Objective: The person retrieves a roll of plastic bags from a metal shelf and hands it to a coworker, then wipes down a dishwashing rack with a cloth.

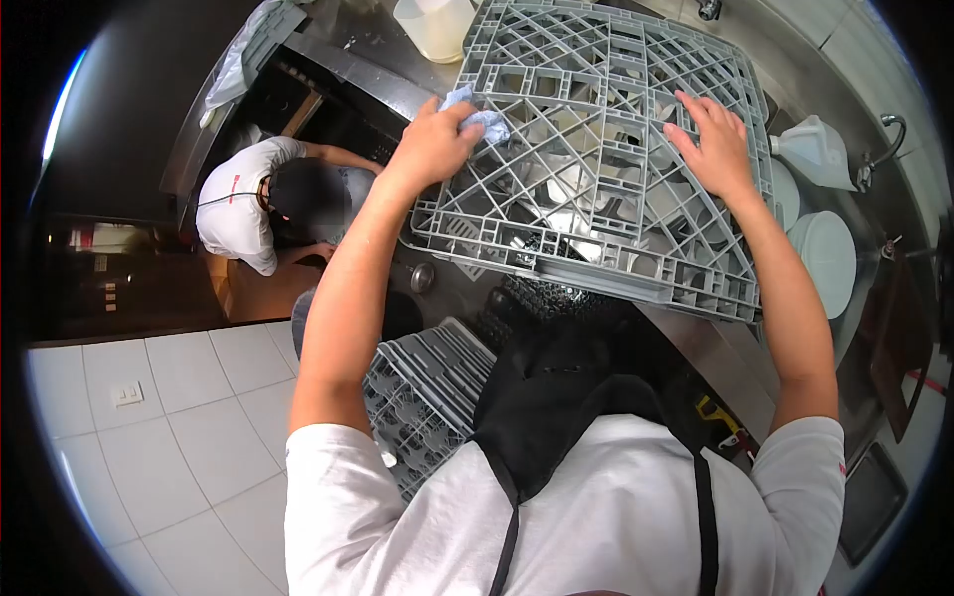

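Observation:
A large grey plastic lattice dish rack [646,290] lies in front of me at the metal counter. Through its open grid I see shiny metal pieces [563,187] and other items, too cluttered to name one by one. At the rack's left side, my left hand [434,146] is closed around a crumpled blue-and-white cloth [485,121], which rests against the grid. My right hand [717,154] is over the right part of the rack, fingers apart and holding nothing. Its fingertips are at the grid bars; whether they press on them I cannot tell.
White plates [827,266], a white plastic container [817,151] and a tap [884,149] are on the right. A pale jug [437,28] stands behind the rack. More grey racks [422,372] are low at my left. Another person [243,199] bends down at far left.

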A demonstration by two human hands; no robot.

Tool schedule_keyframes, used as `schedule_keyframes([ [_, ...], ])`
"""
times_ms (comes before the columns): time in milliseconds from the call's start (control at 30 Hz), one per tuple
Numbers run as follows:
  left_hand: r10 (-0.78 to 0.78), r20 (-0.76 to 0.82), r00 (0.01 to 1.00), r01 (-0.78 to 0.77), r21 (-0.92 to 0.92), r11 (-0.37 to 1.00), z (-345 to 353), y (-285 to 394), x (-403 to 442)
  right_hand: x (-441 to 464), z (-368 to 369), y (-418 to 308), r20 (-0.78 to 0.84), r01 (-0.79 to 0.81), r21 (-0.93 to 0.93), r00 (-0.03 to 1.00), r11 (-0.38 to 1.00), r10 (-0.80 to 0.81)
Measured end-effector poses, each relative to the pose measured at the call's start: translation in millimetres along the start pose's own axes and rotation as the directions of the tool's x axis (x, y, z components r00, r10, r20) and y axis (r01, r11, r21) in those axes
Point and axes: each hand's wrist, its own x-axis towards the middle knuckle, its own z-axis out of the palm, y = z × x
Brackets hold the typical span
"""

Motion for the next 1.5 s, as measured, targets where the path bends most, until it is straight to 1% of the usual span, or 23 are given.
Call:
schedule_keyframes([
  [67, -0.065, 0.138, 0.988, 0.086, -0.156, 0.984, -10, -4, 11, -2, 1, 2, -0.004, 0.001, -0.005, 1.000, 1.000, -0.001],
  [100, -0.066, 0.066, 0.996, 0.078, -0.212, 0.974, -6, -8, 10, -2, 1, 2, -0.002, 0.000, -0.010, 1.000, 1.000, 0.000],
  [200, -0.083, 0.020, 0.996, 0.086, -0.265, 0.960, -8, -13, 6, 0, 2, 3, 0.004, -0.003, -0.009, 1.000, 1.000, 0.003],
  [233, -0.104, -0.133, 0.986, 0.062, -0.287, 0.956, 1, -21, 4, -1, 2, 3, 0.002, -0.009, -0.007, 1.000, 1.000, 0.009],
  [333, -0.317, -0.310, 0.896, 0.159, -0.441, 0.883, 8, -48, 7, 0, -6, -2, 0.023, -0.021, 0.002, 1.000, 1.000, 0.021],
  [367, -0.258, -0.264, 0.929, 0.049, -0.605, 0.795, 8, -59, 5, 1, -6, -2, 0.016, -0.020, -0.004, 1.000, 1.000, 0.020],
  [400, -0.213, -0.130, 0.968, 0.044, -0.751, 0.659, -4, -49, -3, 0, -5, -1, 0.014, -0.020, -0.010, 1.000, 1.000, 0.020],
  [467, -0.111, 0.011, 0.994, 0.079, -0.771, 0.631, -19, -29, -17, -2, -3, 0, 0.017, -0.022, -0.015, 1.000, 1.000, 0.022],
  [500, 0.051, -0.031, 0.998, -0.060, -0.514, 0.856, -13, -30, -20, -1, -4, -1, 0.019, -0.022, -0.014, 1.000, 1.000, 0.022],
  [533, 0.215, -0.018, 0.976, -0.214, -0.196, 0.957, -7, -32, -23, 0, -4, -2, 0.020, -0.018, -0.013, 1.000, 1.000, 0.018],
  [567, 0.261, -0.138, 0.955, -0.269, -0.041, 0.962, 1, -26, -23, 0, -1, 0, 0.014, -0.016, -0.007, 1.000, 1.000, 0.016],
  [667, -0.076, 0.016, 0.997, 0.077, -0.184, 0.980, -10, -4, -12, 1, -4, -1, 0.032, -0.019, 0.009, 0.999, 1.000, 0.019],
  [700, -0.017, -0.078, 0.997, 0.011, -0.078, 0.997, -7, 1, -12, 1, -3, 0, 0.016, -0.016, -0.007, 1.000, 1.000, 0.016],
  [800, -0.051, -0.240, 0.969, 0.047, -0.025, 0.999, 0, -5, -1, 0, -2, -2, 0.008, -0.013, -0.018, 1.000, 1.000, 0.014],
  [833, -0.057, -0.217, 0.974, 0.058, -0.002, 0.998, 1, -7, 1, 0, -3, -2, 0.026, -0.024, -0.004, 0.999, 1.000, 0.024],
  [933, -0.088, -0.096, 0.991, 0.055, -0.303, 0.951, -5, -9, -11, -1, -5, -1, 0.016, -0.026, 0.005, 1.000, 1.000, 0.026],
  [1000, 0.003, 0.000, 1.000, -0.003, -0.343, 0.939, -21, -5, -20, -2, -4, -1, 0.004, -0.026, 0.002, 1.000, 1.000, 0.026],
  [1067, 0.000, 0.109, 0.994, 0.024, -0.222, 0.975, -31, -1, -13, 0, -5, -2, 0.011, -0.021, -0.002, 1.000, 1.000, 0.021],
  [1133, -0.016, 0.045, 0.999, 0.021, -0.097, 0.995, -16, -7, -2, 1, -7, -4, 0.019, -0.015, -0.004, 1.000, 1.000, 0.015],
  [1167, 0.059, -0.026, 0.998, -0.060, -0.050, 0.997, -13, -6, -3, 0, -9, -5, 0.022, -0.018, 0.000, 1.000, 1.000, 0.018],
  [1300, 0.048, -0.226, 0.973, -0.056, -0.027, 0.998, -3, -9, 2, 0, -5, -3, 0.010, -0.007, 0.003, 1.000, 1.000, 0.007],
  [1433, -0.073, -0.240, 0.968, 0.058, -0.067, 0.996, 4, -4, -4, -1, -8, -5, 0.013, -0.030, -0.012, 0.999, 0.999, 0.030],
  [1500, 0.041, -0.271, 0.962, -0.063, -0.072, 0.995, 2, -2, -15, 0, -8, -4, 0.035, -0.045, -0.008, 0.998, 0.999, 0.045],
])
